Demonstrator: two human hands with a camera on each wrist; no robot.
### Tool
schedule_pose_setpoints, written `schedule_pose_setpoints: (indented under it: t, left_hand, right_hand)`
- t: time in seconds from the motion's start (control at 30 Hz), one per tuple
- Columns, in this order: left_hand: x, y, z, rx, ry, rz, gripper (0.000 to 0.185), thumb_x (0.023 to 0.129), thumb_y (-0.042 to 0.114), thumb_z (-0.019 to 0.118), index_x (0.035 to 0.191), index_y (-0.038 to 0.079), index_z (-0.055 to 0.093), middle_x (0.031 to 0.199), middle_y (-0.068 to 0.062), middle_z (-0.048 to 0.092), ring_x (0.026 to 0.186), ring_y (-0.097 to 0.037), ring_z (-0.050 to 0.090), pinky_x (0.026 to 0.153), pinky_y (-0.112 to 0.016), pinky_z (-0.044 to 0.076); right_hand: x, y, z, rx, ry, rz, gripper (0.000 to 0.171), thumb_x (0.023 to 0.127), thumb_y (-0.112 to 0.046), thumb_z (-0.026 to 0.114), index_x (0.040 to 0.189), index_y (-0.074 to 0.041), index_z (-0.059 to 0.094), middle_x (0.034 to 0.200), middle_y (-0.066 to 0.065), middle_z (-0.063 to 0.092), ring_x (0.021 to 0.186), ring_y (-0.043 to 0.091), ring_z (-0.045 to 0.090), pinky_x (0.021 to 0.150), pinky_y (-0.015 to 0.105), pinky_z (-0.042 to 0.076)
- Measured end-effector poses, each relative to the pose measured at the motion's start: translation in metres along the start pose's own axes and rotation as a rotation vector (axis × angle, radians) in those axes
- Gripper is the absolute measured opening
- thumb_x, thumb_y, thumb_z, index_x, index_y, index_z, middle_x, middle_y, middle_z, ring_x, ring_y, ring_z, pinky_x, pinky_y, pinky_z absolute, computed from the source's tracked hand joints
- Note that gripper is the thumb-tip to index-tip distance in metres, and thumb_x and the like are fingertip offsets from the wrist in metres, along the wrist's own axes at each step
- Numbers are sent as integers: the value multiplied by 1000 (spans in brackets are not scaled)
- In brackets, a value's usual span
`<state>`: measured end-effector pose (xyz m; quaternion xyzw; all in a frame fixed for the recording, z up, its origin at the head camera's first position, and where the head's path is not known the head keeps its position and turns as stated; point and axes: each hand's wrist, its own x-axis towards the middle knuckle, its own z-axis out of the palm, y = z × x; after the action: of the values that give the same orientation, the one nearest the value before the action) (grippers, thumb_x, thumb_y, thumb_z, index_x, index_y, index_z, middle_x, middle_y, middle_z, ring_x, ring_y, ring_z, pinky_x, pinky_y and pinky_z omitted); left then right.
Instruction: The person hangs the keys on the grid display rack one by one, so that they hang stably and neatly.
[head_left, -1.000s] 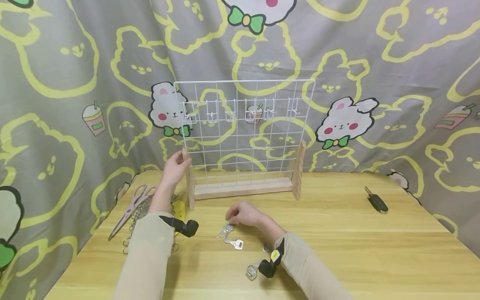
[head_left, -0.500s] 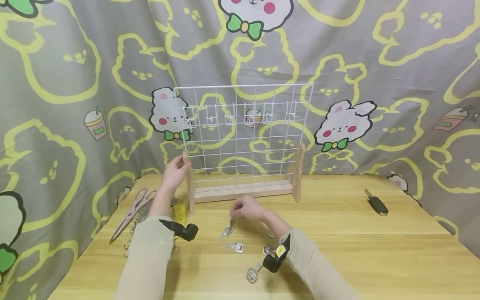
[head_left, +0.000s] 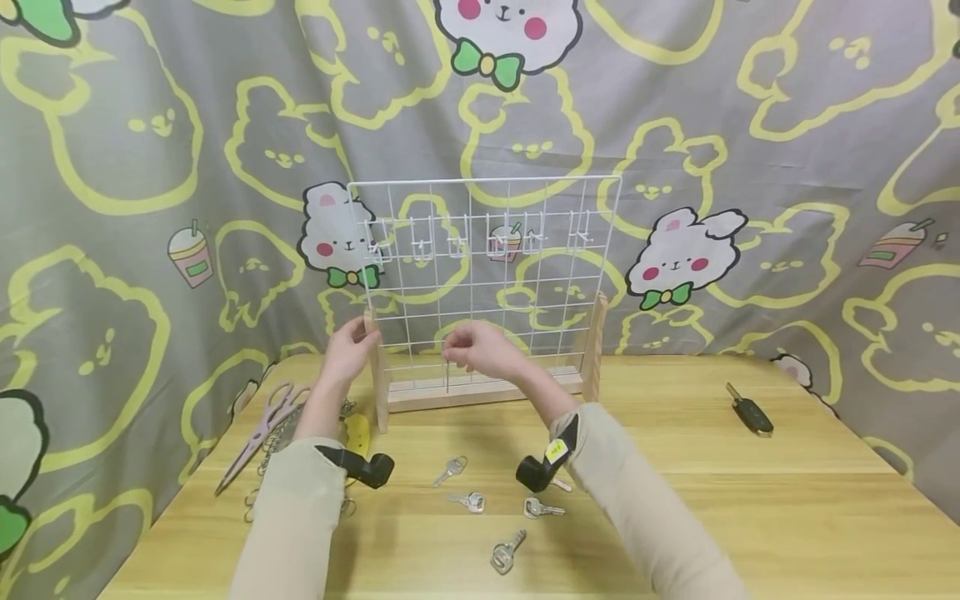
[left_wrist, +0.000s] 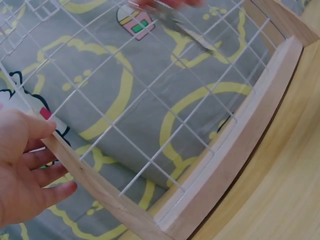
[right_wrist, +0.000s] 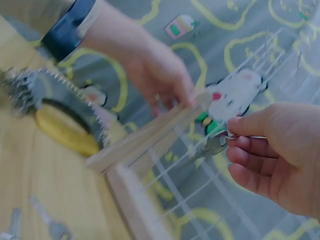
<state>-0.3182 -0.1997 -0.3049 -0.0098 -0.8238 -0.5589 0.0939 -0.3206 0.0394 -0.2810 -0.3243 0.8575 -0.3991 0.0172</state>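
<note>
1. Here's your wire rack (head_left: pixel 483 179), upright on the desk (head_left: pixel 675 517), its white grid rising from a wooden base (head_left: pixel 487 394), a row of white hooks (head_left: pixel 422 243) across the upper part.
2. Your left grip (head_left: pixel 348 350) is narrow, thumb and fingers pinching the rack's left wooden post (head_left: pixel 378 375) near the post's top.
3. And look at your right grip (head_left: pixel 487 352)! Thumb and fingertips close together, pinching a small metal key (right_wrist: pixel 215 145) by its ring end; that key hangs before the rack's lower grid, left of centre. Whether it touches the wires, I can't tell.
4. On your side of the rack, four loose keys (head_left: pixel 508 552) lie spread out, with a fifth key (head_left: pixel 561 485) partly hidden by the right wrist camera (head_left: pixel 536 472).
5. To the rack's left: pink scissors (head_left: pixel 262 433), a tangle of metal rings (right_wrist: pixel 22 92) and a yellow piece (right_wrist: pixel 67 132), part-covered by your left arm.
6. Well apart, right of the rack, lies a black car key (head_left: pixel 750 414).
7. Behind the rack hangs a grey patterned curtain (head_left: pixel 420 158).
</note>
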Motion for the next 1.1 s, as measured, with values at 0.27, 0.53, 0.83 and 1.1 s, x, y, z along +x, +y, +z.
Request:
schedule_pose_setpoints:
  t: [0.27, 0.53, 0.83, 1.1]
  left_hand:
    - [0, -2, -1, -5, -12, -9, 56, 97, 17, 46, 145, 1, 22, 146, -20, 29, 133, -35, 28, 110, -49, 22]
    - [1, -3, -1, -13, -13, -8, 56, 97, 16, 46, 145, 0, 22, 145, -21, 31, 132, -36, 30, 109, -49, 24]
    - [0, -1, -1, -18, -13, -7, 56, 97, 16, 47, 145, 1, 23, 145, -21, 31, 132, -35, 31, 109, -50, 24]
    - [-1, 0, 0, -23, -11, 1, 56, 97, 16, 47, 145, 0, 23, 145, -22, 31, 132, -36, 31, 109, -50, 24]
  right_hand:
    - [21, -47, -11, -71, 101, -90, 13, 91, -18, 60, 95, -8, 67, 86, 2, 66, 77, 13, 61, 67, 22, 51]
    - [44, -74, -9, -68, 148, -145, 13, 92, -16, 58, 95, -5, 65, 89, 7, 66, 77, 14, 59, 67, 21, 49]
    - [59, -86, -9, -15, 195, -108, 16, 93, -19, 56, 100, -6, 61, 86, 6, 65, 73, 23, 64, 58, 22, 50]
    - [65, -95, -4, 4, 310, -117, 14, 93, -17, 56, 97, -6, 62, 75, 2, 62, 61, 13, 59, 51, 20, 49]
